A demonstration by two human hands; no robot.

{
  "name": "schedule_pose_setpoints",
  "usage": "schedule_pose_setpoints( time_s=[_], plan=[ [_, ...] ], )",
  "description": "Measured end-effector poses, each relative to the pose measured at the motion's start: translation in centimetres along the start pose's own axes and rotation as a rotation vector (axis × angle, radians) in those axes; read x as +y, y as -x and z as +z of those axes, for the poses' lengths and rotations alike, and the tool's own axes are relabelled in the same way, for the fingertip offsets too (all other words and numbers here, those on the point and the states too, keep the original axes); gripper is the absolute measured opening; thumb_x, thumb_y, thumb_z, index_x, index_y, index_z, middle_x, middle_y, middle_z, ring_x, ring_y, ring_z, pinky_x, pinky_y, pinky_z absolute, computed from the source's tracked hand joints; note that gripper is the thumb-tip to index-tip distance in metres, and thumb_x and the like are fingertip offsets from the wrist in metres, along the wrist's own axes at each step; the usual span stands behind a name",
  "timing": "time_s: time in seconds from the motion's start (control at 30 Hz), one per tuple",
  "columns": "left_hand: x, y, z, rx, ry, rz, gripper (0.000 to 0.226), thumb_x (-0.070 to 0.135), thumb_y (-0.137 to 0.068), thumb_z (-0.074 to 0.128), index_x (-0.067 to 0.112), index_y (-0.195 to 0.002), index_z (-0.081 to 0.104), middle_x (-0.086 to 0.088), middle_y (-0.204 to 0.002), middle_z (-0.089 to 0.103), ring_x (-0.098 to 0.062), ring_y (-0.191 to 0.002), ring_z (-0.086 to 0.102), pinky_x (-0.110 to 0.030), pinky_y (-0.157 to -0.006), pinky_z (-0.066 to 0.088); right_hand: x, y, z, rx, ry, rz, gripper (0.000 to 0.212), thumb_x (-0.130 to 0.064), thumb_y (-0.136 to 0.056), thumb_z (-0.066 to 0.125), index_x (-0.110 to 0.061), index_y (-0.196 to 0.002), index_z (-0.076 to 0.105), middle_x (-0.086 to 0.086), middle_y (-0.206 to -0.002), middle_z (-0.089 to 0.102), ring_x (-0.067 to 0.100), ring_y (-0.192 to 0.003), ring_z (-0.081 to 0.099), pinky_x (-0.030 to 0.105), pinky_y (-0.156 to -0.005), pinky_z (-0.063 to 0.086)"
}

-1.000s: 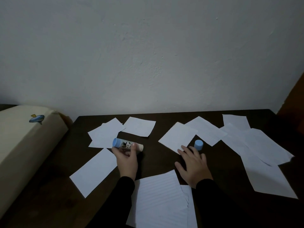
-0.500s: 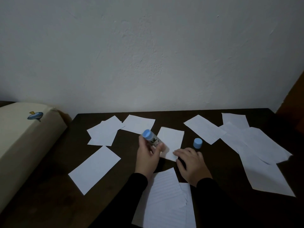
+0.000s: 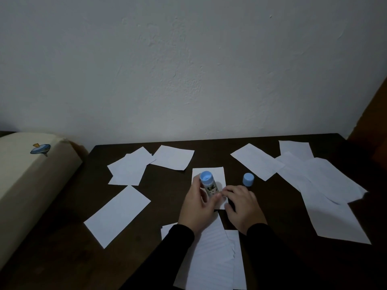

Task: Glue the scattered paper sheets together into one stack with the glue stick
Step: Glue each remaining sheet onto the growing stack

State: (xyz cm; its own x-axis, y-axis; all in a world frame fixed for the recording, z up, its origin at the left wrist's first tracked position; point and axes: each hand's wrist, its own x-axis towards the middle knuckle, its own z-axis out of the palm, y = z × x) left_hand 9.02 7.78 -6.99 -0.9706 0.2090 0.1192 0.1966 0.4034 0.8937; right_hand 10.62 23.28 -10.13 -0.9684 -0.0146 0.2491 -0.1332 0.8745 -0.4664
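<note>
On the dark wooden surface the left hand grips the glue stick, fingers and thumb curled round its white barrel, with the blue end pointing up toward the camera and the lower end over a small sheet lying in the middle. The right hand rests on the near right edge of that same sheet, fingers fairly straight and spread, pressing down and holding nothing. The glue stick's blue cap stands on the surface just right of the small sheet, apart from both hands. Directly below the hands, partly covered by the black sleeves, lies a stack of lined sheets with uneven edges. Other paper lies scattered: one long sheet at the near left, two overlapping sheets at the far left, another just beside them, an angled sheet at the far right of centre, and a loose overlapping pile along the right side (how many sheets it holds cannot be told in this dim light). Left of the surface sits a cream cushion-like object bearing a small blue emblem, and a pale plaster wall stands behind everything.
</note>
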Motion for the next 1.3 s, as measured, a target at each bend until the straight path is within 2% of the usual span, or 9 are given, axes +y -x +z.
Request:
schedule_pose_setpoints(
  time_s=[0.1, 0.3, 0.6, 0.77, 1.0, 1.07, 1.13, 1.23, 1.3],
  plan=[
    [0.3, 0.2, 0.2, -0.06, -0.081, 0.054, 0.044, 0.03, -0.087, 0.067, 0.035, -0.123, 0.043, 0.019, -0.106, 0.059, 0.006, -0.091, 0.055, -0.014, -0.073, 0.046, -0.1, 0.1, 0.0, 0.009, 0.006, 0.006, 0.031, -0.027, -0.093, 0.051, -0.026, -0.122, 0.059, -0.014, -0.128, 0.051, 0.002, -0.122, 0.037, 0.02, -0.096, 0.02],
    [0.2, 0.3, -0.4, -0.091, -0.159, 0.084, 0.047, 0.032, -0.087, 0.065, 0.037, -0.129, 0.043, 0.02, -0.113, 0.057, 0.002, -0.102, 0.055, -0.02, -0.084, 0.049, -0.3, 0.2, -0.1, -0.009, 0.036, -0.007, 0.034, -0.03, -0.088, 0.053, -0.026, -0.121, 0.06, -0.014, -0.127, 0.051, 0.004, -0.122, 0.037, 0.022, -0.098, 0.023],
    [-0.7, 0.4, -3.3, 0.018, -0.178, -0.011, 0.054, 0.026, -0.089, 0.066, 0.03, -0.137, 0.041, 0.017, -0.125, 0.051, -0.003, -0.116, 0.049, -0.028, -0.099, 0.045, -0.8, 0.0, -0.4, -0.052, 0.07, 0.031, 0.041, -0.032, -0.088, 0.051, -0.029, -0.128, 0.056, -0.016, -0.132, 0.045, 0.004, -0.126, 0.033, 0.026, -0.103, 0.023],
    [-1.6, 0.3, -4.5, 0.052, -0.191, -0.025, 0.054, 0.025, -0.088, 0.067, 0.03, -0.135, 0.042, 0.012, -0.126, 0.054, -0.007, -0.117, 0.051, -0.034, -0.1, 0.048, -0.8, 0.1, -0.6, -0.06, 0.055, 0.027, 0.04, -0.032, -0.088, 0.052, -0.028, -0.127, 0.056, -0.014, -0.133, 0.044, 0.005, -0.127, 0.032, 0.027, -0.105, 0.023],
    [-0.1, -0.6, -4.6, 0.458, 0.234, -0.199, 0.05, 0.025, -0.092, 0.061, 0.026, -0.132, 0.032, 0.005, -0.123, 0.049, -0.012, -0.113, 0.048, -0.031, -0.093, 0.044, -0.9, 0.2, -0.6, -0.051, 0.027, 0.021, 0.029, -0.047, -0.085, 0.058, -0.029, -0.108, 0.056, -0.013, -0.13, 0.042, 0.005, -0.127, 0.032, 0.026, -0.101, 0.024],
    [0.2, -1.2, -3.8, 0.42, 0.222, -0.181, 0.049, 0.023, -0.092, 0.062, 0.023, -0.133, 0.033, 0.003, -0.125, 0.051, -0.015, -0.116, 0.051, -0.034, -0.096, 0.046, -1.1, 0.1, -0.6, -0.009, -0.011, 0.053, 0.031, -0.046, -0.089, 0.053, -0.029, -0.115, 0.052, -0.012, -0.128, 0.043, 0.006, -0.126, 0.034, 0.027, -0.103, 0.026],
    [0.6, -2.0, -2.6, 0.338, 0.182, -0.177, 0.051, 0.023, -0.091, 0.062, 0.022, -0.134, 0.034, -0.001, -0.131, 0.053, -0.018, -0.122, 0.051, -0.039, -0.101, 0.047, -1.1, -0.1, -0.3, 0.008, 0.04, 0.128, 0.043, -0.046, -0.093, 0.046, -0.03, -0.133, 0.043, -0.008, -0.14, 0.037, 0.009, -0.134, 0.027, 0.033, -0.109, 0.026],
    [1.6, -4.0, -0.8, 0.206, 0.131, -0.138, 0.05, 0.022, -0.091, 0.062, 0.025, -0.134, 0.035, 0.002, -0.13, 0.054, -0.015, -0.123, 0.05, -0.031, -0.096, 0.047, -0.9, -0.7, 0.2, -0.103, 0.151, 0.226, 0.066, -0.054, -0.093, 0.039, -0.028, -0.15, 0.019, -0.004, -0.159, 0.012, 0.017, -0.146, 0.007, 0.041, -0.115, 0.014],
    [2.2, -5.4, 0.3, 0.136, 0.089, -0.096, 0.048, 0.02, -0.091, 0.063, 0.026, -0.131, 0.038, 0.003, -0.128, 0.056, -0.013, -0.121, 0.052, -0.03, -0.096, 0.047, -0.7, -1.0, 0.2, -0.174, 0.189, 0.238, 0.071, -0.057, -0.092, 0.037, -0.027, -0.152, 0.013, -0.005, -0.161, 0.003, 0.019, -0.147, 0.001, 0.043, -0.116, 0.009]
  ],
)
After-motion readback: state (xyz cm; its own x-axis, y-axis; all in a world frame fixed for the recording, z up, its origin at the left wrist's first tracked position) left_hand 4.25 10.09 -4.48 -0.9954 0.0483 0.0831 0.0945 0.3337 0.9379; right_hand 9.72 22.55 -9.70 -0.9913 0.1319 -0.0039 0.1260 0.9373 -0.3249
